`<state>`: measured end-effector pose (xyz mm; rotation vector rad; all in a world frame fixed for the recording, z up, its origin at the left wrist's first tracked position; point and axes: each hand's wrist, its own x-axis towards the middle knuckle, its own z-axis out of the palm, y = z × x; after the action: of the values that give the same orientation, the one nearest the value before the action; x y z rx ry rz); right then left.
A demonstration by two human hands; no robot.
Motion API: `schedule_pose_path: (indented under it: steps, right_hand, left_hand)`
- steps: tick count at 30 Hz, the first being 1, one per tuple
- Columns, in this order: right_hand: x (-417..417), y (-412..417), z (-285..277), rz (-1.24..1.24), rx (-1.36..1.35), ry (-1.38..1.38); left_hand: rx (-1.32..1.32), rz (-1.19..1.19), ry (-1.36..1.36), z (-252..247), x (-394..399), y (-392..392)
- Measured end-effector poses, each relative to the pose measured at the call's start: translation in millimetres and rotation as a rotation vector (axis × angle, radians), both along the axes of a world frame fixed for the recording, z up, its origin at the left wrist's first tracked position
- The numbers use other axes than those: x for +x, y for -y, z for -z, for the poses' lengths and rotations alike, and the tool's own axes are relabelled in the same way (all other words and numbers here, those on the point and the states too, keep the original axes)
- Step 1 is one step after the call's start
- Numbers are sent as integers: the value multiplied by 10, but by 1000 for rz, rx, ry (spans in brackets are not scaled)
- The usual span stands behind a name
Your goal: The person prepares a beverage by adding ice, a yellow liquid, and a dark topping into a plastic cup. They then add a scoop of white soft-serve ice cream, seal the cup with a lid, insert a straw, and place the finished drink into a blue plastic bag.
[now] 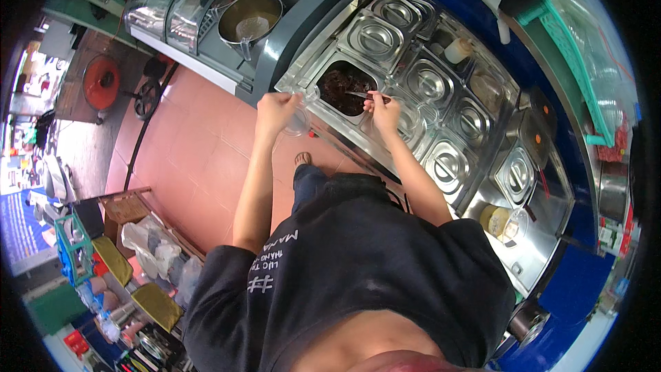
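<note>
My right hand [384, 112] grips a small utensil with a brown handle and a narrow metal end [356, 94]. That end reaches over an uncovered steel food pan [356, 120], whose dark brown, glossy contents [338, 82] look like loose pieces. I cannot tell if it is a spoon or a knife. At the pan's near left, my left hand [278, 112] holds a see-through plastic container [298, 123], partly hidden by the fingers. Beside my right wrist sits a pan under a transparent round cover [410, 120].
Several steel pans with lids [374, 36] fill the counter. A squeeze bottle [457, 50] stands among them. Large pots [250, 15] sit behind a curved glass case [181, 15]. At right is a tub of yellowish contents [496, 221]. Bags [150, 248] lie behind at left.
</note>
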<state>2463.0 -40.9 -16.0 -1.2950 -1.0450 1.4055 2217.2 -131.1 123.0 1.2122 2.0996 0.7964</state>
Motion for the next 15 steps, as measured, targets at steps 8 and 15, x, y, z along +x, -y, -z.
schedule_pose_path:
  steps: [8,15]
  right_hand:
    - [-6,315,-456,202,85,28]
    - [-254,595,-943,371,139,60]
  left_hand:
    - [-210,424,-239,409,-306,-988]
    - [-374,617,-211,435,2,-1392]
